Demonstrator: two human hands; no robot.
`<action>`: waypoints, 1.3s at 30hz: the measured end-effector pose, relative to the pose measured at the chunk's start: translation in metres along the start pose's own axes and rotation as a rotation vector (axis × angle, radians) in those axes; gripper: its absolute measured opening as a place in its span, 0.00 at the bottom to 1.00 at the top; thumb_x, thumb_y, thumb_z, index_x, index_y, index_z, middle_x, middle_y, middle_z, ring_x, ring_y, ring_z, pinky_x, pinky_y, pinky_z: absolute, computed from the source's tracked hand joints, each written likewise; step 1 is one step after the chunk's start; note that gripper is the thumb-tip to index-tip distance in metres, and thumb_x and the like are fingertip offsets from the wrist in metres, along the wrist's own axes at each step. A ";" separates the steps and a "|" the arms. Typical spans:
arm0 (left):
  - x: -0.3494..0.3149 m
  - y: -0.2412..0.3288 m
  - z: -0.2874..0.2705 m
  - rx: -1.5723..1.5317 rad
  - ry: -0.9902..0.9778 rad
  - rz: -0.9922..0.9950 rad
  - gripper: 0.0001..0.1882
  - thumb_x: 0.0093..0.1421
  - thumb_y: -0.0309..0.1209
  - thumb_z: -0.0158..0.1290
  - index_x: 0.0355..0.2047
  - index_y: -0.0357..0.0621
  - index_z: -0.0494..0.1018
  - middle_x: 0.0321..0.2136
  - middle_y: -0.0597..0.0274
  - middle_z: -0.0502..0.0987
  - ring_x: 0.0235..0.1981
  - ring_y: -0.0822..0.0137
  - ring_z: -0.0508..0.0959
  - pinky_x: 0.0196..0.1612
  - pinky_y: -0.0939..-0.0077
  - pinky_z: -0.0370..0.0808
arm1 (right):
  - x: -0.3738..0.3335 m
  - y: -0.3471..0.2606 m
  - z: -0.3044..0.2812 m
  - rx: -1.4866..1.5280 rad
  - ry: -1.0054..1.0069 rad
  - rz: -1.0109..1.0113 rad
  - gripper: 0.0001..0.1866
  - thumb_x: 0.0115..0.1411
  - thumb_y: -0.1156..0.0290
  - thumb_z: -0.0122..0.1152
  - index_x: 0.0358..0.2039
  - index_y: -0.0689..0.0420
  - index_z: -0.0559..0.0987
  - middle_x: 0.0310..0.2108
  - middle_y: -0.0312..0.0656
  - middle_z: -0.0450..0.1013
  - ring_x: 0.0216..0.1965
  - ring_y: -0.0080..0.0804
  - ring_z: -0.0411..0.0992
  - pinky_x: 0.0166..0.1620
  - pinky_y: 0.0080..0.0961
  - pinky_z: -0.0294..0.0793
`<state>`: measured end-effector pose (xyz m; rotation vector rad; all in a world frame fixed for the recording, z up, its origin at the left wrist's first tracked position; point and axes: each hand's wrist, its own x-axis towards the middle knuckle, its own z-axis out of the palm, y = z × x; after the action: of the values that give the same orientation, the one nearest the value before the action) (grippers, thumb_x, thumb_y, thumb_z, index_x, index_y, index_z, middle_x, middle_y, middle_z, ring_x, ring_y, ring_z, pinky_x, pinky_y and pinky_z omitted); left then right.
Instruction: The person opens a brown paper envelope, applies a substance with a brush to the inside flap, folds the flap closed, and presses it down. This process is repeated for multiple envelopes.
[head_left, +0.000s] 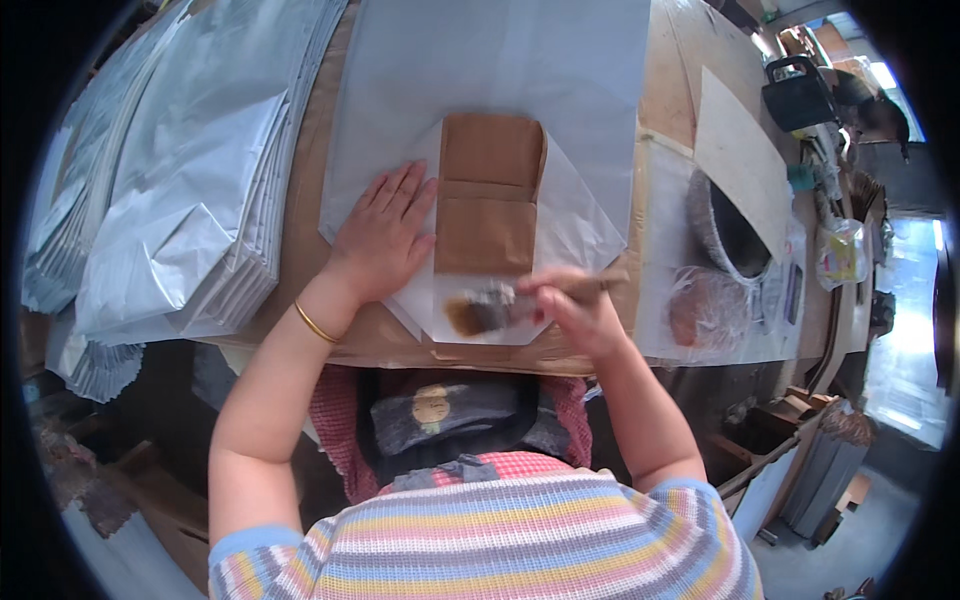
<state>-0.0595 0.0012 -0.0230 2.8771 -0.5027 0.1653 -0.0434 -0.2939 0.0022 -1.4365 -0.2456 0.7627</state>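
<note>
- A stack of silvery-white bags (pixel 190 170) takes up the left of the brown-topped table (pixel 385 332), with a second stack (pixel 62 235) farther left, near the picture's rim.
- To the right, a pale board (pixel 740 155) lies partly over a round, dark-mouthed container (pixel 712 225) and hides some of its opening.
- Just below that container sits a bundle in clear, crinkled plastic (pixel 708 312); its contents are unclear.
- Toward the upper right is a black case with a handle (pixel 800 97).
- The white bag (pixel 490 55) lies in the middle of the table, its near end folded into a pointed shape; the brown paper piece (pixel 488 190) lies flat on that folded end.
- The brush (pixel 480 310) and the right hand (pixel 575 308) block the view of part of the near flap.
- The left hand (pixel 388 232) rests palm down on the white bag, fingers slightly spread, just beside the brown paper piece's left edge.
- The right hand pinches the brush by its handle, bristles pointing left, over the near flap; whether they touch it cannot be told.
- Counted: one brush, one brown paper piece, one board, one round container, one black case, two stacks; the bags within each cannot be counted.
</note>
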 end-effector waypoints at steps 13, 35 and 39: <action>-0.003 -0.003 0.007 0.049 0.064 0.027 0.35 0.59 0.37 0.50 0.64 0.35 0.56 0.65 0.44 0.57 0.66 0.48 0.57 0.69 0.55 0.50 | -0.055 -0.032 0.018 -1.077 -0.252 -0.670 0.12 0.53 0.73 0.65 0.39 0.59 0.79 0.35 0.41 0.74 0.35 0.38 0.75 0.35 0.32 0.78; 0.003 -0.012 0.013 -0.130 0.290 0.081 0.17 0.57 0.28 0.54 0.48 0.39 0.74 0.54 0.46 0.72 0.58 0.48 0.69 0.60 0.59 0.68 | -0.041 -0.042 0.050 -0.950 -0.378 -0.577 0.13 0.52 0.74 0.66 0.40 0.61 0.79 0.34 0.44 0.74 0.34 0.43 0.76 0.35 0.34 0.78; 0.001 -0.014 0.013 -0.051 0.275 0.074 0.18 0.58 0.27 0.52 0.50 0.39 0.73 0.54 0.44 0.71 0.58 0.46 0.68 0.60 0.57 0.67 | -0.057 -0.056 0.041 -1.127 -0.085 -0.624 0.13 0.51 0.75 0.66 0.38 0.61 0.79 0.32 0.45 0.74 0.32 0.41 0.76 0.35 0.34 0.78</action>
<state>-0.0530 0.0110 -0.0384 2.7268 -0.5497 0.5432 -0.0922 -0.2926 0.0779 -2.1831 -1.2704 0.1101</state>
